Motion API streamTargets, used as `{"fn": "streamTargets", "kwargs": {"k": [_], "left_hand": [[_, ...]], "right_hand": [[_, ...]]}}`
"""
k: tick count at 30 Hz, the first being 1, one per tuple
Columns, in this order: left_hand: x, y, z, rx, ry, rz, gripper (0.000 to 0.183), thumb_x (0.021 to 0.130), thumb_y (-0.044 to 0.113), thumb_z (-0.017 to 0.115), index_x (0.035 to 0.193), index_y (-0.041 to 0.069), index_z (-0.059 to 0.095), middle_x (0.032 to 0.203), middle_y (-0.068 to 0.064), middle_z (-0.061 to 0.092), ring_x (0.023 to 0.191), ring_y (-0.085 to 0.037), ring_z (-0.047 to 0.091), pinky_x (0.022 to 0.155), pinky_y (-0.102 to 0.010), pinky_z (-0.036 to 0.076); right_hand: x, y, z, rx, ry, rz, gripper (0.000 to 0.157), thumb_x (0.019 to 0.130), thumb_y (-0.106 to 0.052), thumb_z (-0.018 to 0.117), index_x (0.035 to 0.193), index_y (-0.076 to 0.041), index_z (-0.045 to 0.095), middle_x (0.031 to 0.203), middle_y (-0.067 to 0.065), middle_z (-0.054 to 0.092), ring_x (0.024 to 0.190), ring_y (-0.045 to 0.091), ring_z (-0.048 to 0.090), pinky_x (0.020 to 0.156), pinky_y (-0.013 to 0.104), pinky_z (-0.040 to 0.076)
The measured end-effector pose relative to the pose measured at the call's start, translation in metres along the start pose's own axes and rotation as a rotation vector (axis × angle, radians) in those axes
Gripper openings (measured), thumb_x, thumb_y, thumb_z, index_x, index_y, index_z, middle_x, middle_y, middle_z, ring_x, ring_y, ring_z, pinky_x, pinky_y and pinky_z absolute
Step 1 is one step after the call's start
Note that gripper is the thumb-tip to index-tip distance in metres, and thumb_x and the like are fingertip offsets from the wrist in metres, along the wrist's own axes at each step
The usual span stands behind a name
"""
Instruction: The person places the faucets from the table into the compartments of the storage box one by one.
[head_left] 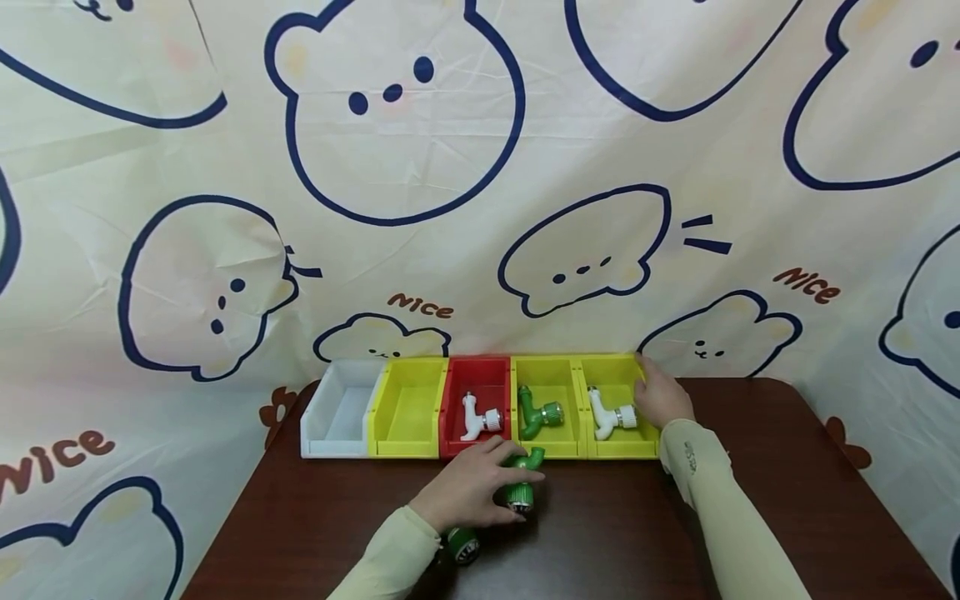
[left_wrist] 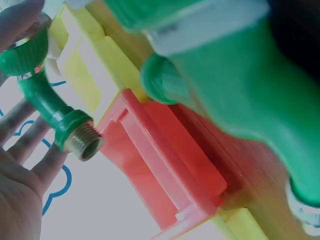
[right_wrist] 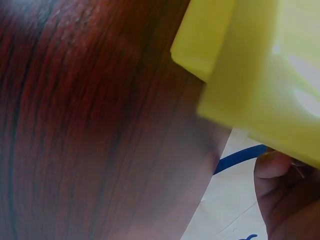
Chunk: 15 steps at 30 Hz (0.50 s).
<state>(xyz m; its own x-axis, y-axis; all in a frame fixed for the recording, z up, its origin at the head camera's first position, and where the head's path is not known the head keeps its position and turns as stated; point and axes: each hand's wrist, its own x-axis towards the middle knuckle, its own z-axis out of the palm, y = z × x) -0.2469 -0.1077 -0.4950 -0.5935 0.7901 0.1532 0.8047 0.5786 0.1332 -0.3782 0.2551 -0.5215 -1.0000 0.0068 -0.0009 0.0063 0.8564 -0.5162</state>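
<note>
My left hand [head_left: 476,483] holds a green tap [head_left: 520,493] just in front of the red bin [head_left: 450,408]. In the left wrist view, the tap's [left_wrist: 42,97] threaded end points away from the fingers. A second green tap [head_left: 462,546] is on the table beneath my left wrist, partly hidden by the sleeve; it looms large in the left wrist view. My right hand [head_left: 663,396] grips the outer wall of the rightmost yellow bin [head_left: 622,450], which contains a white tap [head_left: 611,415]. Part of the right fingers is hidden behind that bin's wall in the right wrist view.
Left of the red bin stand a yellow bin [head_left: 405,446] and a white bin [head_left: 333,448]. Inside the red bin lies a white tap [head_left: 480,417]; another yellow bin [head_left: 562,450] beside it has a green tap [head_left: 538,413]. Behind the brown table [head_left: 600,533] hangs a printed cloth [head_left: 465,267].
</note>
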Motion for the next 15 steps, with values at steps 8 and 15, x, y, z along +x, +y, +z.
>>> {"fn": "streamTargets", "kwargs": {"k": [8,15], "left_hand": [[-0.004,0.000,-0.007,-0.022,0.077,-0.053,0.052,0.082,0.058,0.081,0.130,0.040,0.069,0.135,0.002,0.060,0.122,-0.018,0.057,0.100,-0.040,0.057],[-0.009,-0.002,-0.013,-0.076,0.078,-0.122,0.050,0.083,0.060,0.080,0.126,0.037,0.070,0.137,0.001,0.059,0.122,-0.018,0.058,0.099,-0.041,0.057]], "right_hand": [[-0.001,-0.002,0.000,-0.014,0.002,-0.010,0.058,0.108,-0.020,0.035,0.164,-0.006,0.025,0.161,0.027,0.039,0.136,0.049,0.050,0.107,0.066,0.043],[-0.001,-0.004,-0.001,-0.026,-0.004,-0.002,0.058,0.109,-0.021,0.035,0.164,-0.006,0.024,0.161,0.027,0.039,0.136,0.049,0.049,0.108,0.066,0.043]]}}
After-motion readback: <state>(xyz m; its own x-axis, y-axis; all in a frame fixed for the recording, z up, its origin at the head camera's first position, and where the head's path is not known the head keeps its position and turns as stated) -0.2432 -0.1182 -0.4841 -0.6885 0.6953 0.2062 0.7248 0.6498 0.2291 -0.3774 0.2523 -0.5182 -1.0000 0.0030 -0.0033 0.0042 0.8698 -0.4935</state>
